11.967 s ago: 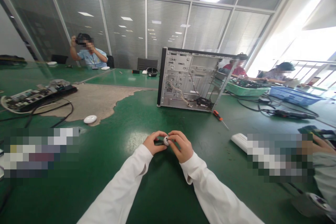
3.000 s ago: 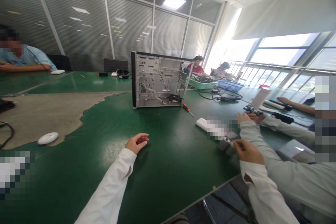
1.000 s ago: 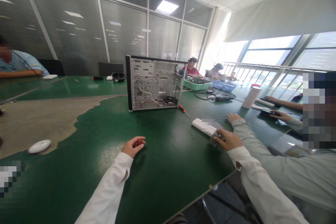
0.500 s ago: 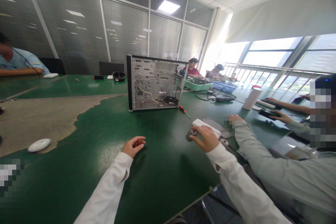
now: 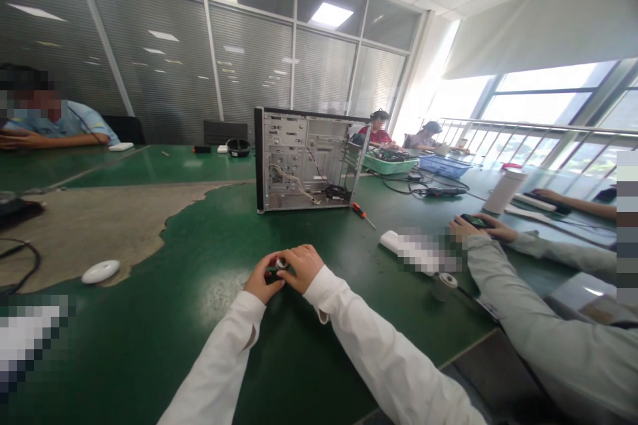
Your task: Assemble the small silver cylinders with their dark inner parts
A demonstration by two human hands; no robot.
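Note:
Over the green table in front of me, both hands meet around a small cylindrical jar (image 5: pixel 282 263) with a pale round top and a darker body. My left hand (image 5: pixel 262 280) closes on its left side, and my right hand (image 5: pixel 305 265) grips it from the right, near the top. My fingers hide much of the jar. Beyond them stands an upright computer case (image 5: pixel 309 166), its side off, with cables and bare metal inside. An orange and black screwdriver (image 5: pixel 359 211) lies by its lower right corner.
To the right are a white box-like item (image 5: pixel 391 241), a similar jar (image 5: pixel 442 285) and a co-worker's sleeved arm (image 5: pixel 491 285). Farther back stand a white bottle (image 5: pixel 506 191), a green basket (image 5: pixel 389 165) and a blue basket (image 5: pixel 443 165). A white oval object (image 5: pixel 101 271) lies left.
My right hand has carried the jar leftward from beside the white item to my left hand. My left hand has closed on it too. The view has shifted slightly.

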